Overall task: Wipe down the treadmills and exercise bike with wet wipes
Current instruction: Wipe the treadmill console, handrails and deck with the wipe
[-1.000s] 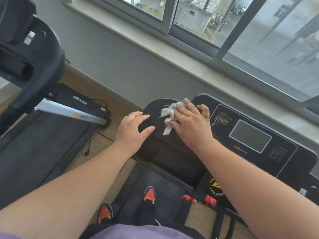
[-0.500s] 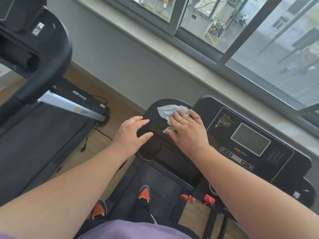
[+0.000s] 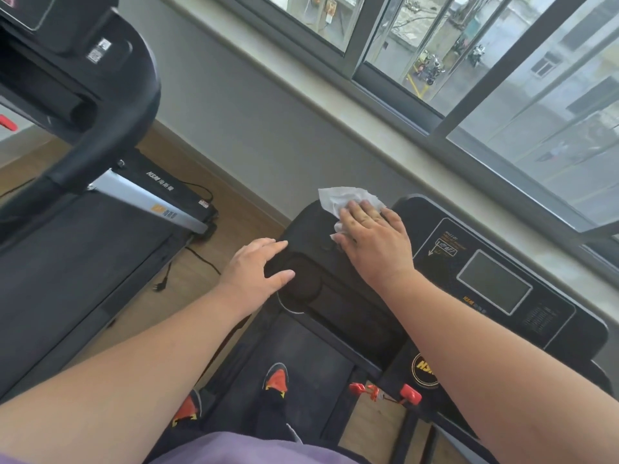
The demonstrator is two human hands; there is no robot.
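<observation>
I stand on a black treadmill whose console [image 3: 495, 283] carries a grey screen. My right hand [image 3: 375, 242] lies flat with straight fingers on a white wet wipe [image 3: 345, 197], pressing it against the far left top of the console. The wipe sticks out beyond my fingertips. My left hand [image 3: 258, 269] rests on the console's left end, fingers spread and lightly bent over its rounded edge, holding nothing.
A second black treadmill [image 3: 83, 262] stands to the left with its curved handrail [image 3: 110, 128] close by. A power cable and plug [image 3: 160, 286] lie on the wooden floor between them. A red safety clip [image 3: 408, 393] hangs under the console. A grey wall and window sill [image 3: 335, 105] are just ahead.
My right hand has slid the wipe forward toward the far edge of the console and flattened out over it. My left hand has stayed on the console's left end.
</observation>
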